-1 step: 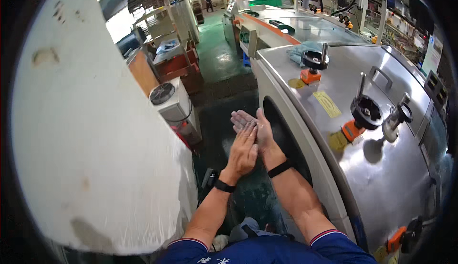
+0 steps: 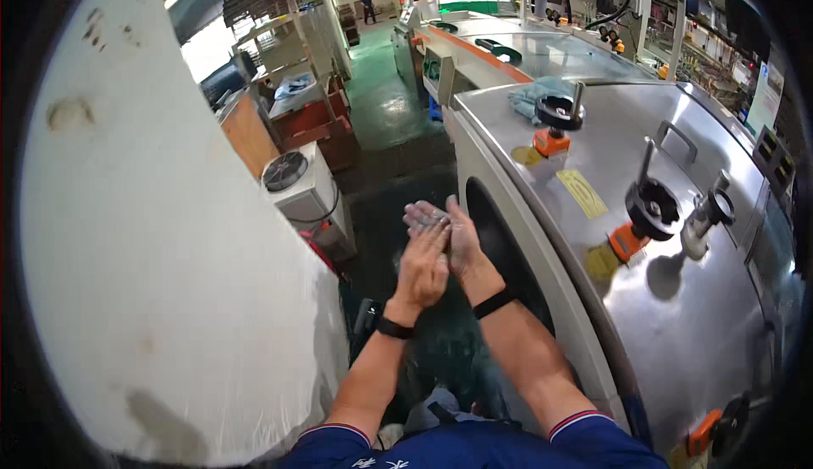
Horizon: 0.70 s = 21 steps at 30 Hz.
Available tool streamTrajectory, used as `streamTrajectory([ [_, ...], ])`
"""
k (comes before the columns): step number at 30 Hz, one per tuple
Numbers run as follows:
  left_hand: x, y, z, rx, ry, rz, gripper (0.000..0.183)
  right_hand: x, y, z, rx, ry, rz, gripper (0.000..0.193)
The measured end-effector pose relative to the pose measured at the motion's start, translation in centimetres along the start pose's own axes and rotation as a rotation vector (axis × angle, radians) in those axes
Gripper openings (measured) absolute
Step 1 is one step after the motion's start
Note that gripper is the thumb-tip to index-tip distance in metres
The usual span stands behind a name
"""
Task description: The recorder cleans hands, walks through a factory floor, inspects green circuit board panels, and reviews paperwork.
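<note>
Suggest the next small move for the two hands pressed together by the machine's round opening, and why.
Probably part the palms: the left hand lies flat against the right hand, nothing visible between them, in front of the steel machine with its dark opening.

Green workshop floor (image 2: 381, 105) between a white wall (image 2: 144, 240), cluttered shelving (image 2: 284, 28) and big stainless-steel machines (image 2: 677, 240).

We count two hands, the left hand (image 2: 423, 267) and right hand (image 2: 461, 238), pressed palm to palm, with two black wristbands (image 2: 395, 328), one on each wrist. On the steel machine (image 2: 720, 299) we see two black handwheels (image 2: 651, 207), plus one fan unit (image 2: 285, 171) and one distant person (image 2: 366, 5).
</note>
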<state>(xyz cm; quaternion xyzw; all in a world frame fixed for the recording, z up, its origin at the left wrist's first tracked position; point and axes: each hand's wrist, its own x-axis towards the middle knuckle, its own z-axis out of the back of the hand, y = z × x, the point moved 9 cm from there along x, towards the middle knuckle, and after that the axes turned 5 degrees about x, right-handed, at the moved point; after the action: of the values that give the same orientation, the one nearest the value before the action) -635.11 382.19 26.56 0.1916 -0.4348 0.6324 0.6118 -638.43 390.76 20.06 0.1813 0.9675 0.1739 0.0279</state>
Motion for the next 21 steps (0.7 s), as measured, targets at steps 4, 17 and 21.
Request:
streamTrajectory([
  [4, 4.4, 8.9, -0.9, 0.159, -0.009, -0.066, 0.037, 8.0, -0.5, 1.4, -0.104, -0.046, -0.018, 0.025],
  [17, 12.5, 45.2, -10.1, -1.386, -0.200, 0.964, 0.053, 42.3, 5.8, 7.7, -0.277, -0.332, 0.061, 0.041],
  [21, 16.8, 50.2, -10.6, -1.466, -0.165, 0.990, 0.060, 51.4, 7.4, 7.5, -1.091, -0.221, 0.286, 0.047],
])
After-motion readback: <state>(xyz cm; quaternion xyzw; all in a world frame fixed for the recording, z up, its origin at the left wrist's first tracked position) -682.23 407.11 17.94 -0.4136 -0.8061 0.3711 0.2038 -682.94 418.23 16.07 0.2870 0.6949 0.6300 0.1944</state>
